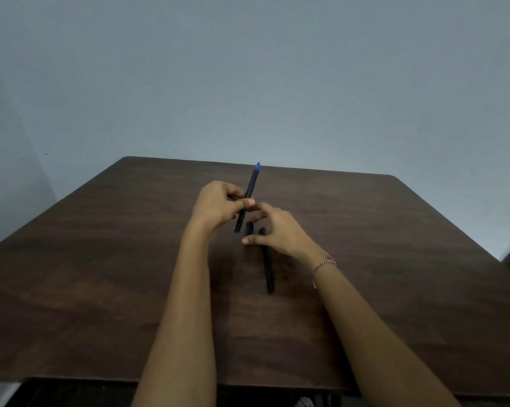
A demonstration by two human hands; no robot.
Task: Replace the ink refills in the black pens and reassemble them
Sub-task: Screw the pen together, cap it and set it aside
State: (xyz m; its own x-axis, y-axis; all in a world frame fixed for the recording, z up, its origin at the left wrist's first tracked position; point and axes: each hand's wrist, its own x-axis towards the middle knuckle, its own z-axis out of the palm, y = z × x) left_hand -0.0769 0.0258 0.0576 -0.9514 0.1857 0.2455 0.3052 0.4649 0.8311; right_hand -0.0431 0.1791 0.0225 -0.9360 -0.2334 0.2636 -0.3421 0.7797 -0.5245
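My left hand (218,205) grips a black pen (249,193) with a blue end, held nearly upright above the table, blue end pointing away from me. My right hand (273,230) hovers just right of it with its fingers spread and nothing in them, the index fingertip close to my left thumb. Under my right hand a second black pen (268,270) lies flat on the table, pointing towards me. A short black piece (249,229) lies beside that pen's far end, partly hidden by my fingers.
The dark brown wooden table (101,274) has rounded far corners and stands against a plain grey wall (248,69). Its near edge runs along the bottom of the view. A beaded bracelet (322,264) is on my right wrist.
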